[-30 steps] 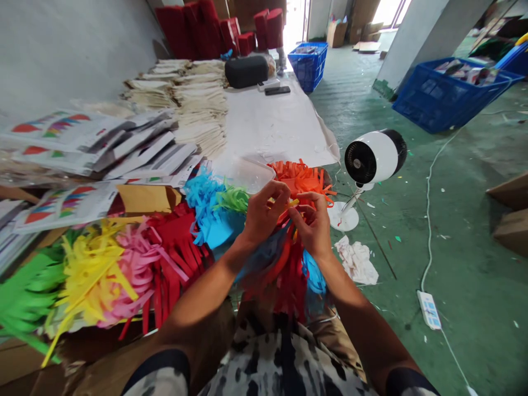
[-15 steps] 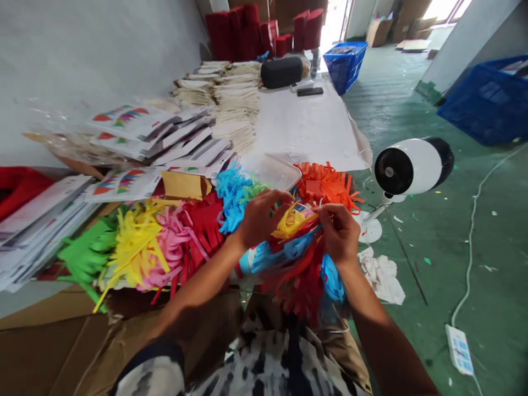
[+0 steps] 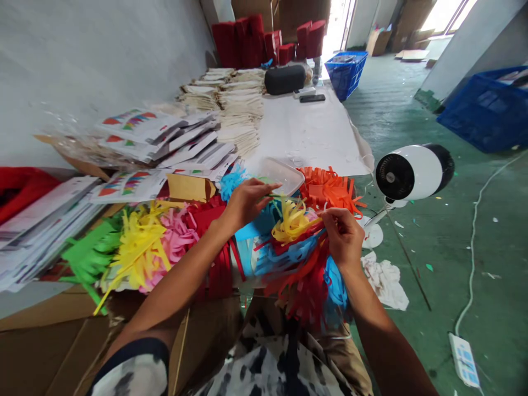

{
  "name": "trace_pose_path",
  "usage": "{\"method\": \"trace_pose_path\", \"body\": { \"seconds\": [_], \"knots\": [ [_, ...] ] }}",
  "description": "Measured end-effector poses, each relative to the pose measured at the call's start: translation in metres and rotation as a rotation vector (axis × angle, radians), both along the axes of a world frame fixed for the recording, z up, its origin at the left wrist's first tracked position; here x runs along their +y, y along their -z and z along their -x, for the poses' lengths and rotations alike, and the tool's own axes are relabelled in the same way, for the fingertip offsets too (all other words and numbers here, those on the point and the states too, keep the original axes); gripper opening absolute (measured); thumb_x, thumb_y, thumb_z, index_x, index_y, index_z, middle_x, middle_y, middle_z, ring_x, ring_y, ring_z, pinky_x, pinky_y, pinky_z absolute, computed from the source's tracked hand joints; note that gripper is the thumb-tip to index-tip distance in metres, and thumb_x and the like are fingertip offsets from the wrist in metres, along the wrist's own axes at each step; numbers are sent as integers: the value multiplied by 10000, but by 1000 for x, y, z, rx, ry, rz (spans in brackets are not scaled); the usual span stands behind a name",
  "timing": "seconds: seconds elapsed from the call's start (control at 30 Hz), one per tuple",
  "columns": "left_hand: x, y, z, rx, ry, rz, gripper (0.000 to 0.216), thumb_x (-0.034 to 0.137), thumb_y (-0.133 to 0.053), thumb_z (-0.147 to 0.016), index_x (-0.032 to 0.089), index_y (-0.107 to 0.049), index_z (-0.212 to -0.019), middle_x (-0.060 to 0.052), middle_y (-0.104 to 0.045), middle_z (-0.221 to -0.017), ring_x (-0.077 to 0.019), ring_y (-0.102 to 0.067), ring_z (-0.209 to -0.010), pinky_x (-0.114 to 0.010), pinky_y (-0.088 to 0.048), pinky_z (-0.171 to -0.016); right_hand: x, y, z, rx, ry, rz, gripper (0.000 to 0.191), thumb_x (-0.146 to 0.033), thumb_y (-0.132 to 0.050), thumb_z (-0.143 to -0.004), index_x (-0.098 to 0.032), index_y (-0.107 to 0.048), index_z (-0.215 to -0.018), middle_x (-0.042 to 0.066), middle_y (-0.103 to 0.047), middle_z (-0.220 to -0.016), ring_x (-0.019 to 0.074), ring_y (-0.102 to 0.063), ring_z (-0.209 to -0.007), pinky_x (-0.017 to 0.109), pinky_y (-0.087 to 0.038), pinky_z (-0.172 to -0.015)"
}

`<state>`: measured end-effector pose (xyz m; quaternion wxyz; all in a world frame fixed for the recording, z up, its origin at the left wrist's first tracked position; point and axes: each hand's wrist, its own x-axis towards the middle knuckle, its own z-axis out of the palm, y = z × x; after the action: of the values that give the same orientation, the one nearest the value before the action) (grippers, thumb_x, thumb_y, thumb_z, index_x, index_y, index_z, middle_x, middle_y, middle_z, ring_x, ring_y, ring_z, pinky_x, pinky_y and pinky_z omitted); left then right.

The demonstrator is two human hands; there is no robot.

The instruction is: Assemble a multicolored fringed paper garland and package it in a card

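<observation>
Over my lap, beside the table (image 3: 305,132): fringed paper garland (image 3: 295,258), feather-light, limp, tear-prone, pinched by my right hand (image 3: 342,239) at its top band, my left hand (image 3: 247,202) pinching a green strip (image 3: 274,195).

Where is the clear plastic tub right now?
In the head view the clear plastic tub sits centre frame, just beyond the left hand, beside the orange fringe pile.

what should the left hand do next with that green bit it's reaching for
Probably pinch the green fringe piece and bring it across onto the yellow fringe. The left hand has its fingertips at the green strip by the clear plastic tray, while the right hand grips the stacked bundle of fringes, yellow on top.
</observation>
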<state>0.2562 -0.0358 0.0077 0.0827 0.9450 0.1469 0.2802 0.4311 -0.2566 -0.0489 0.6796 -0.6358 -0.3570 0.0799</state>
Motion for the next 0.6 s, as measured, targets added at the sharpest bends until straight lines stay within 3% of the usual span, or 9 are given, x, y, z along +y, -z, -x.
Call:
{"method": "trace_pose_path", "body": {
  "seconds": [0.1, 0.2, 0.3, 0.43, 0.6],
  "knots": [
    [4, -18, -2, -255, -179, 68, 158, 297, -736, -950, 238, -833, -1060, -67, -797, -985, -217, -733, -932, -345, -574, -861, 0, 2, -1, -6, 5, 6, 234, -464, -727, -956, -232, -740, -928, 19, -760, -852, 180, -673, -735, 305, -502, -666],
    [-16, -22, -15, -350, -188, 115, 141, 325, -752, -945, 237, -830, -1022, -67, -806, -987, -222, -737, -944, -354, -573, -881, 1, 1, -1, -40, 6, 10, 199, -434, -720, -964, -238, -740, -937, 7, -753, -844, 164, -651, -702, 295, -485, -647],
    [-54, -9, -37, -263, -50, 179, 131, 286, -751, -947, 246, -826, -1048, -46, -814, -929, -198, -749, -866, -325, -571, -837, 3, -3, 0, -79, -28, -54, 140, -379, -709, -976, -248, -730, -934, 26, -759, -969, 181, -696, -859, 302, -521, -727],
    [-96, 17, -64, -211, 4, 204, 110, 279, -729, -974, 250, -819, -1030, -44, -832, -972, -207, -770, -896, -332, -561, -847, 4, -5, -1, -70, -53, -118, 94, -334, -709, -978, -250, -719, -936, 54, -743, -1158, 219, -695, -1114, 346, -542, -882],
    [-106, 24, -72, -226, 38, 340, 90, 240, -762, -941, 247, -821, -1009, -40, -835, -975, -205, -776, -902, -325, -569, -837, 3, -4, -3, -35, -2, -77, 126, -334, -699, -971, -225, -708, -909, 42, -747, -996, 198, -690, -941, 319, -517, -788]
  ]
}}
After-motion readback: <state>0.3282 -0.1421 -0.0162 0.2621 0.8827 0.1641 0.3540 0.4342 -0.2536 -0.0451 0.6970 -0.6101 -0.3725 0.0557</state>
